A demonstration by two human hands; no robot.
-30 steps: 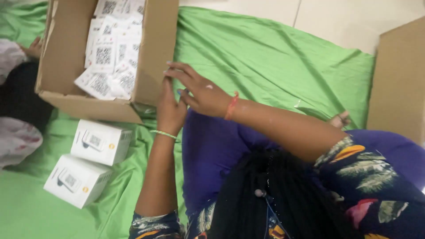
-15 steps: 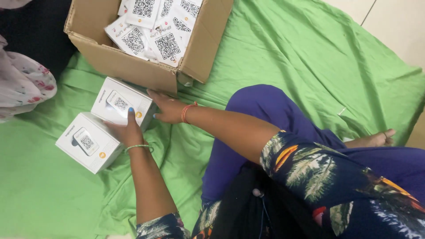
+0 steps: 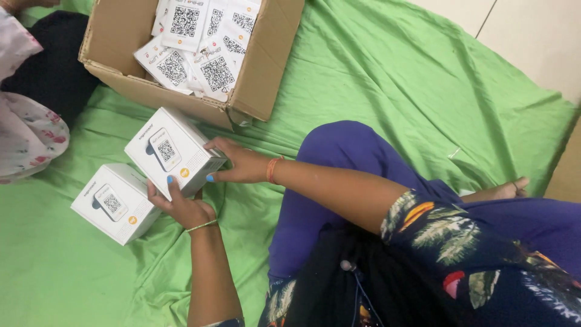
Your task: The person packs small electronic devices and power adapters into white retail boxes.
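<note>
A small white carton (image 3: 169,148) with a device picture on top sits between both my hands. My left hand (image 3: 178,203) grips its near edge from below, thumb on top. My right hand (image 3: 236,163) holds its right side, fingers wrapped round the corner. A second matching white carton (image 3: 115,203) lies on the green sheet just left of my left hand, untouched. Behind them stands an open brown cardboard box (image 3: 263,72) filled with several white printed packets (image 3: 200,42).
A green sheet (image 3: 375,79) covers the floor. Another person's patterned sleeve (image 3: 27,133) and dark clothing are at the left edge. My purple-clad leg (image 3: 339,157) stretches right, with a foot (image 3: 502,191) near pale floor tiles (image 3: 532,36).
My hands have left the brown box's edge and come down to the white cartons. Both hands have closed on the nearer carton, which sits slightly lifted and turned.
</note>
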